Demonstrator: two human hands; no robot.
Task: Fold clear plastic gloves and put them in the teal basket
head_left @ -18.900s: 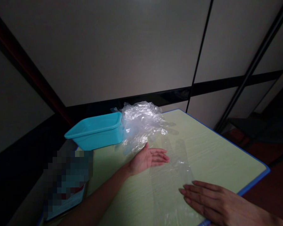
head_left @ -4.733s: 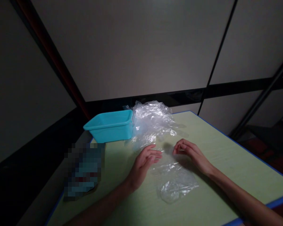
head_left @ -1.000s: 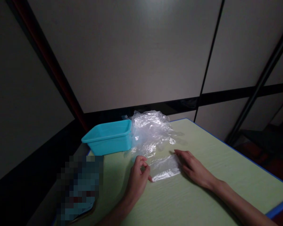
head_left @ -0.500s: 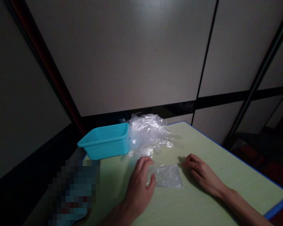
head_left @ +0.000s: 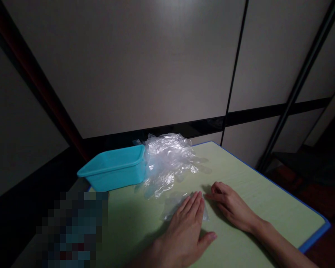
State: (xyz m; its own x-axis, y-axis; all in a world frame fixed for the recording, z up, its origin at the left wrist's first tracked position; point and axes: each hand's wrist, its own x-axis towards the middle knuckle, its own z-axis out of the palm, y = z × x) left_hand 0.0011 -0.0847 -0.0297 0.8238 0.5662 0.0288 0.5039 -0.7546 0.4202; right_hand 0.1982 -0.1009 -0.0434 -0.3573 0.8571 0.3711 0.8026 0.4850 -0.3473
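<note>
A folded piece of clear thin plastic [head_left: 171,204] lies on the pale green table [head_left: 248,193]. My left hand [head_left: 188,227] rests palm down over it, fingers stretched flat and the thumb out to the right. Much of the plastic is hidden beneath that hand. At its right edge is my right hand [head_left: 230,204], fingers curled in and the index fingertip pointing at the plastic; I cannot tell whether it touches. Behind both hands sits a crumpled heap of clear plastic [head_left: 169,156], with finger-like ends resembling disposable gloves.
Left of the heap stands a turquoise plastic basin [head_left: 114,178]. A blurred-out object [head_left: 75,230] lies at the table's left side. Cabinet doors [head_left: 156,74] rise directly behind the table, which has a blue edge.
My left hand has moved right and flattened onto the folded plastic, from being raised and half curled at its left side. My right hand keeps nearly the same pose. The view has shifted slightly.
</note>
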